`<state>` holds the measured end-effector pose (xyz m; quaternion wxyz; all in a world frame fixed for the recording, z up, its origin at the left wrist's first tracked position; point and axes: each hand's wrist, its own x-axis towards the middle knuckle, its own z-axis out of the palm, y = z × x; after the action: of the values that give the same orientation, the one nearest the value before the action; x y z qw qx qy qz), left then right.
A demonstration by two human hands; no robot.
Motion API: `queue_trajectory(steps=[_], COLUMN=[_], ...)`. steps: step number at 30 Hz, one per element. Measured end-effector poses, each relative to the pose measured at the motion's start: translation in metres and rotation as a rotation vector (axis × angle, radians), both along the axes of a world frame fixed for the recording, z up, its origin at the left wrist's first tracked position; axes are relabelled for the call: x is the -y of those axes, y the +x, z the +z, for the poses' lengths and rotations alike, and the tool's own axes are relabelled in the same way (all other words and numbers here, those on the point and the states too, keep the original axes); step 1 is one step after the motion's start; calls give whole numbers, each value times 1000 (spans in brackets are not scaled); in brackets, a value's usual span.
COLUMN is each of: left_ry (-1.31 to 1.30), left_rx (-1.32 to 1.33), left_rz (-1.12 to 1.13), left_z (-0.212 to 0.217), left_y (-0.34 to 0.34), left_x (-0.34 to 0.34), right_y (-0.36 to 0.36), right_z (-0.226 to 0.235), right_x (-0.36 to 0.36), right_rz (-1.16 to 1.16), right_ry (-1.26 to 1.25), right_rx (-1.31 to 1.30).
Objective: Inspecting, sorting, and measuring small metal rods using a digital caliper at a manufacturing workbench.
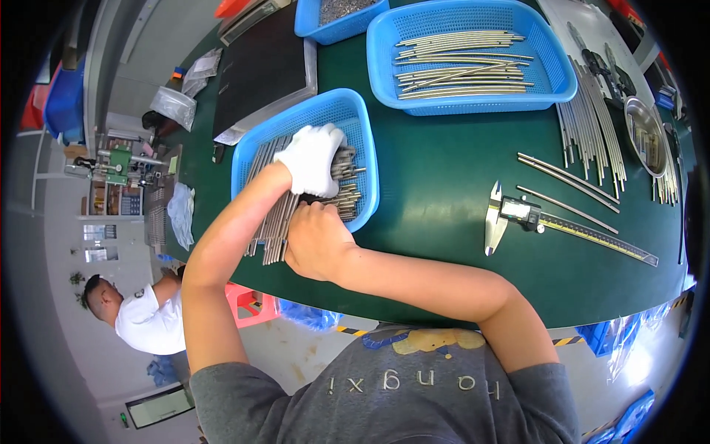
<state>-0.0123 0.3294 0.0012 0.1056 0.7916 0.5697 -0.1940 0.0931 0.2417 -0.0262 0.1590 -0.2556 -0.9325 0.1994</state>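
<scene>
Green tabletop [433,177] spreads below; I see the white-gloved left hand [313,159] curled over grey rods [276,224] in the near blue basket [372,166], the bare right hand [318,240] bunched beside it. What either grips, I can't tell. I'd keep rods parallel, ends even.

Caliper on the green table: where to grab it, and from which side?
I'd pinch the slider housing by its long edges, reaching in from above and the near side. The caliper appears to lie flat, its pointed jaws at the left end, clear of that grip. A loose rod runs close along the far edge, so the near side looks freer.
</scene>
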Motion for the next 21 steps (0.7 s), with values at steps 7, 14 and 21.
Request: queue_trajectory(steps=[7,14,21], left_ry=[38,-86,-90], left_rx=[28,109,200], left_rz=[-72,37,115], left_z=[-8,-5,-9], left_y=[-4,-8,6], left_x=[-1,8,10], right_y=[-3,-15,-21], right_z=[3,7,-3], right_x=[-1,-1,3], right_rz=[-45,16,8], right_ry=[-46,-155,2], right_rx=[-26,66,155])
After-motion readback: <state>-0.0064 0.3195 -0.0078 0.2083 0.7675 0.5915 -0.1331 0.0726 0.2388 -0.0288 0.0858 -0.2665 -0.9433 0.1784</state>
